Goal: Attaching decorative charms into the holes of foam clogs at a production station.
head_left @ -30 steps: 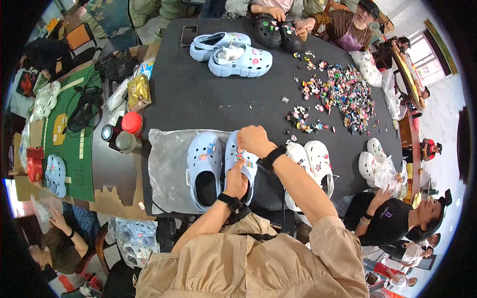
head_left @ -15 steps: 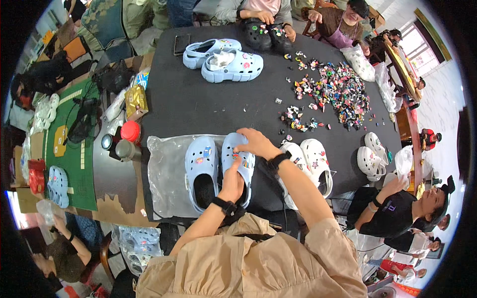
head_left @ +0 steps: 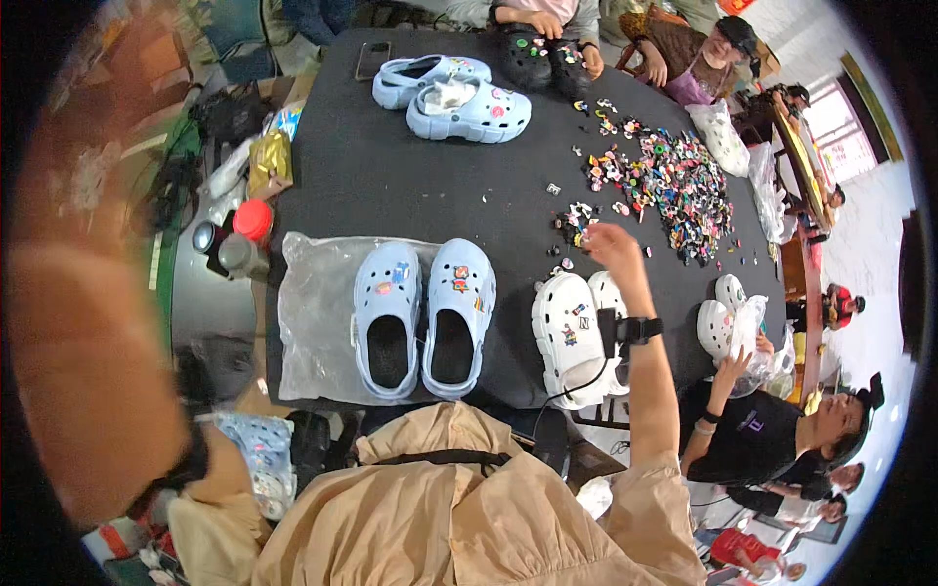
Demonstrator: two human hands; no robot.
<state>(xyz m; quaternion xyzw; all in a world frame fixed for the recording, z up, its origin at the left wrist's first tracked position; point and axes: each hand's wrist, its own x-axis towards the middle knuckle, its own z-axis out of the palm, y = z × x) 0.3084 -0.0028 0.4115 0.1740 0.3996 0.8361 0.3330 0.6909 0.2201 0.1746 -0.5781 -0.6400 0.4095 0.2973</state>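
Note:
A pair of light blue clogs stands side by side, the left clog [head_left: 384, 322] and the right clog [head_left: 456, 317], with small coloured shoe charms on their toes. Neither hand touches them. My right hand [head_left: 618, 256] reaches over the near edge of the pile of shoe charms [head_left: 674, 190], fingers bent and seemingly apart, with nothing visible in them. Close to the camera at the far left, my left hand [head_left: 103, 283] is a large blur; its fingers cannot be made out. White clogs [head_left: 567, 337] with charms stand below my right hand, one partly behind my wrist.
A clear plastic bag [head_left: 318, 313] lies beneath the blue clogs. Another blue pair [head_left: 469, 110] sits at the far side. Across the table, a person's hands [head_left: 542, 24] hold black clogs [head_left: 528, 61]. Jars, one red-lidded [head_left: 253, 221], stand left. At right, a person [head_left: 752, 420] handles plastic.
Both hands have left the right blue clog. My right hand has moved right to the charms; my left hand has swung up and left, close to the camera. The view has shifted slightly.

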